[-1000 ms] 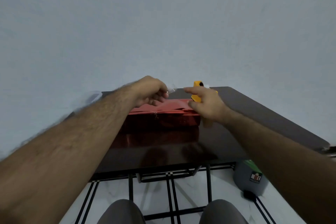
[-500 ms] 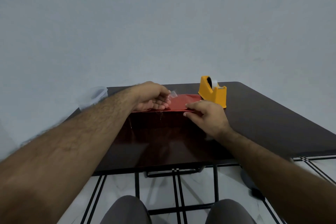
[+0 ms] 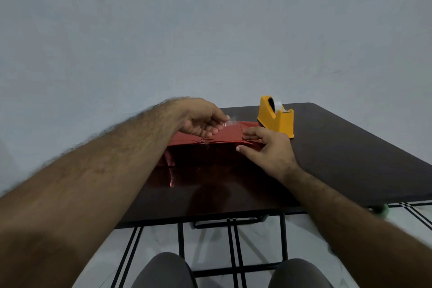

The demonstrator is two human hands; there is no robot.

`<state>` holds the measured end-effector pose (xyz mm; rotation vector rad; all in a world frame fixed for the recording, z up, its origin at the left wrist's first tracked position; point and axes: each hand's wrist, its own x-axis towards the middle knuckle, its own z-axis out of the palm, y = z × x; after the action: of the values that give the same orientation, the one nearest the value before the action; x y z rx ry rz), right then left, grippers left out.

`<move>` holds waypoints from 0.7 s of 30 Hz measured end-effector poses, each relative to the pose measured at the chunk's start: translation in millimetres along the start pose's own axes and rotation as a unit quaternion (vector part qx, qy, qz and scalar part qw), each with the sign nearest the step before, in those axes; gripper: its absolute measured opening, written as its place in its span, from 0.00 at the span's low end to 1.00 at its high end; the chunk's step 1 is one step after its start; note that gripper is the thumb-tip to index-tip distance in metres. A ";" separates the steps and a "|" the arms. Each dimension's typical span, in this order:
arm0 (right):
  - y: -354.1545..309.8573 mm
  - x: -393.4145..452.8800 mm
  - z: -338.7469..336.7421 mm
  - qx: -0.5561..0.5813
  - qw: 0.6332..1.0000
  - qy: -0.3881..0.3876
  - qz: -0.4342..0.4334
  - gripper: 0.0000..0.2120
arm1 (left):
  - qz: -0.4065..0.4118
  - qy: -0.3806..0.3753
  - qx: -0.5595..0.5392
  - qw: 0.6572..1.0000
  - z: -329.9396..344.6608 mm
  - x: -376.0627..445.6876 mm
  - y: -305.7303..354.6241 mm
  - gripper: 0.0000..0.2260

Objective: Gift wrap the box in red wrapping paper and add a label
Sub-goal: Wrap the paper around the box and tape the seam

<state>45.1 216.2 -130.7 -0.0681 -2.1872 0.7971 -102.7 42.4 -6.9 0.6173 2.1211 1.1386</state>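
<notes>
Left hand (image 3: 201,121) pinches tape (image 3: 231,122) (clear) over box (image 3: 217,139).

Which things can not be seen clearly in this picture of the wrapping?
- Box inside the red wrapping paper, head view: fully covered by the paper.
- Piece of tape pinched by the left hand: clear and small, its length is unclear.
- Paper fold under the right hand: hidden by the fingers.
- Label: none visible.
- Far side of the tape dispenser: faces away.

A plain room, likely a home: bare grey wall (image 3: 210,30), dark folding table (image 3: 350,147), white tiled floor (image 3: 210,245).
</notes>
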 end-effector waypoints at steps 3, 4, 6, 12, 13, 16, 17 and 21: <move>-0.3 -0.3 -0.1 -0.021 1.000 0.000 -0.012 0.21 | -0.025 -0.010 0.046 0.999 7.7 4.8 7.2 0.07; 0.1 0.0 0.2 -0.031 0.999 -0.001 -0.019 0.20 | -0.031 -0.015 0.059 0.998 9.1 6.1 8.5 0.07; 1.5 0.6 1.5 -0.049 0.998 -0.005 -0.029 0.20 | -0.041 -0.020 0.077 0.996 9.9 8.0 8.7 0.08; 3.3 2.0 3.4 -0.091 0.993 -0.011 -0.071 0.25 | -0.073 -0.018 0.113 0.991 8.8 13.7 4.6 0.08; 3.8 2.0 4.0 -0.098 0.992 -0.016 -0.083 0.27 | -0.077 -0.017 0.119 0.990 9.1 14.3 4.4 0.08; 4.6 2.4 4.8 -0.106 0.989 -0.019 -0.103 0.31 | -0.082 -0.013 0.134 0.987 10.3 15.8 6.0 0.08; 4.7 2.5 5.2 -0.108 0.988 -0.016 -0.107 0.32 | -0.085 -0.013 0.142 0.986 11.0 16.1 6.7 0.08; 3.4 2.5 6.4 -0.135 0.982 -0.020 -0.131 0.30 | -0.088 -0.005 0.173 0.981 14.0 20.6 10.6 0.07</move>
<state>38.2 216.3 -134.0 0.0996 -2.2701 0.3551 -105.5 69.1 -10.3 0.5726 2.3336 0.6742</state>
